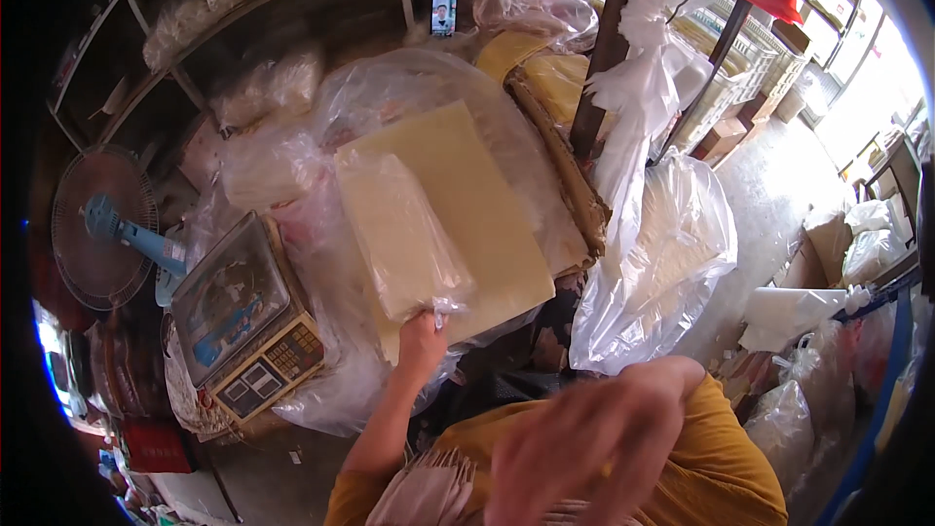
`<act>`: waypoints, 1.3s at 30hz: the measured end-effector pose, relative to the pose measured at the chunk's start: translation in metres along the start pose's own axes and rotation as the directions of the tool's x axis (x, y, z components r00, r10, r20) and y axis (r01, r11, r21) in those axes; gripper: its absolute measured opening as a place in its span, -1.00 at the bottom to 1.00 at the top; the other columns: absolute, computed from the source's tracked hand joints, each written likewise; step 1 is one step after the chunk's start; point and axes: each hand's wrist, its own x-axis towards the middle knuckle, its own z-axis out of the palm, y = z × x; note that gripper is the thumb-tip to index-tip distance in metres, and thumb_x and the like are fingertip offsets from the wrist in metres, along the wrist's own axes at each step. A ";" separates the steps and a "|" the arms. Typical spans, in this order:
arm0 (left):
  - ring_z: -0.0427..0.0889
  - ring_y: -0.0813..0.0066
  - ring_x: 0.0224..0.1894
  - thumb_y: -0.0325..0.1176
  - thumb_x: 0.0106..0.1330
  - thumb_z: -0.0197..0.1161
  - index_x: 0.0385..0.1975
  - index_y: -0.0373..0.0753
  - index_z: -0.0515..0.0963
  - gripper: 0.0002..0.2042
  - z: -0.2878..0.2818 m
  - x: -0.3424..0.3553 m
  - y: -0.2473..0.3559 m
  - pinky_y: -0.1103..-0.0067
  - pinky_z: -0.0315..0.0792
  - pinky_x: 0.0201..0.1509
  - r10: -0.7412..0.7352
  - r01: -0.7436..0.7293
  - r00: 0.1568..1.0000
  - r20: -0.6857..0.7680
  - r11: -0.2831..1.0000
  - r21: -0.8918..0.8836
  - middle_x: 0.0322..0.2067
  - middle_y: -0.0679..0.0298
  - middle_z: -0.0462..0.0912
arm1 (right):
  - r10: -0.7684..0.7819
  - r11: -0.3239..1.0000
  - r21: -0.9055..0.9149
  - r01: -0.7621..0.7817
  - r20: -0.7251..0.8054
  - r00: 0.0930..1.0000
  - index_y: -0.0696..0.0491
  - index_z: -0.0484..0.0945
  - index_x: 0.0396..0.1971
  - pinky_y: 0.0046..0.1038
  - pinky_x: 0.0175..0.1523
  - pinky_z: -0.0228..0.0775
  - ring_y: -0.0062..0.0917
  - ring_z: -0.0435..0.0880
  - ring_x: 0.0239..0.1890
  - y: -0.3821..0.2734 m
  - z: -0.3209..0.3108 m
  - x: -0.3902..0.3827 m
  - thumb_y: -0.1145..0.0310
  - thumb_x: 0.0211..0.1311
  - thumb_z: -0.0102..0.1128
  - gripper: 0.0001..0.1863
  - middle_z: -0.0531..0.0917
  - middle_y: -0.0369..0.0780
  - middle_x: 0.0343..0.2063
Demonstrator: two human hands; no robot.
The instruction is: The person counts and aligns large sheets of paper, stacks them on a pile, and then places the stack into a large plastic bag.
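Observation:
My left hand (423,343) is closed round the gathered near end of a filled clear plastic bag (394,234). Pale contents show through it, too unclear to name. The bag lies on its side over a large flat yellowish sheet (487,224), which rests on crumpled clear plastic. Raised close in front of my body, my right hand (584,438) is smeared by motion, so its fingers cannot be made out. Nothing can be seen in it.
A weighing scale (239,302) stands left of the sheet, with a blue fan (127,229) beyond it. An upright phone (443,15) is at the back. On the right hangs a large clear bag (657,263) beside dark posts (604,68). Shelves hold more bags at back left.

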 end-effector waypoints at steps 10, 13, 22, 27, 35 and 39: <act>0.49 0.09 0.00 -0.50 0.10 0.21 -0.11 -0.30 0.47 -0.69 -0.004 0.002 0.010 0.40 0.39 0.06 0.282 -0.319 0.938 -0.203 0.930 -0.181 -0.08 0.04 0.52 | -0.438 -0.151 -0.343 -0.927 -0.818 0.374 0.11 0.59 -0.26 -0.32 -0.10 0.39 -0.18 0.59 -0.22 0.045 -0.161 -0.138 0.28 0.25 0.04 -0.76 0.63 -0.03 -0.27; 0.56 0.15 -0.11 -0.50 0.12 0.21 -0.15 -0.31 0.50 -0.74 -0.019 -0.010 0.018 0.44 0.44 -0.02 0.200 -0.243 0.963 -0.183 0.934 -0.260 -0.14 0.05 0.56 | -0.480 -0.135 -0.283 -0.950 -0.820 0.312 0.16 0.59 -0.44 -0.29 -0.19 0.37 -0.16 0.58 -0.37 0.038 -0.169 -0.141 0.10 0.10 0.22 -0.63 0.63 -0.07 -0.46; 0.60 0.48 -0.31 -0.45 0.22 0.19 -0.17 -0.35 0.49 -0.79 -0.034 -0.015 0.051 0.51 0.48 -0.19 0.164 -0.172 0.984 -0.069 0.779 -0.603 -0.28 0.24 0.62 | -0.141 0.065 -0.463 -0.884 -0.881 0.451 0.09 0.65 -0.43 -0.52 -0.28 0.39 -0.59 0.59 -0.44 0.046 -0.116 -0.134 0.34 0.00 0.36 -0.84 0.67 -0.26 -0.53; 0.53 0.63 -0.37 -0.45 0.25 0.15 -0.26 -0.35 0.52 -0.87 -0.017 0.006 0.067 0.63 0.45 -0.26 0.123 0.029 0.985 0.121 0.576 -0.817 -0.35 0.36 0.59 | 0.335 0.348 -0.492 -0.798 -0.729 0.597 0.11 0.63 -0.36 -0.45 -0.23 0.43 -0.48 0.65 -0.35 0.108 -0.021 -0.110 0.36 0.01 0.35 -0.80 0.68 -0.17 -0.36; 0.50 0.69 -0.39 -0.51 0.17 0.23 -0.38 -0.30 0.54 -0.94 -0.038 -0.010 0.049 0.70 0.40 -0.28 -0.096 -0.062 0.989 -0.114 0.435 -0.898 -0.46 0.38 0.58 | 0.593 0.668 -0.213 -0.713 -0.428 0.683 0.22 0.51 -0.22 -0.55 -0.33 0.47 -0.52 0.66 -0.44 0.088 0.003 -0.125 0.37 0.20 0.20 -0.76 0.66 -0.19 -0.43; 0.52 0.70 -0.36 -0.52 0.16 0.25 -0.40 -0.31 0.53 -0.94 -0.054 -0.031 0.045 0.69 0.41 -0.26 -0.029 -0.202 0.947 -0.319 0.720 -0.665 -0.45 0.36 0.60 | 0.411 0.491 -0.277 -0.826 -0.762 0.501 0.27 0.52 -0.23 -0.62 -0.22 0.45 -0.63 0.64 -0.35 0.065 -0.041 -0.119 0.30 0.26 0.14 -0.70 0.65 -0.20 -0.37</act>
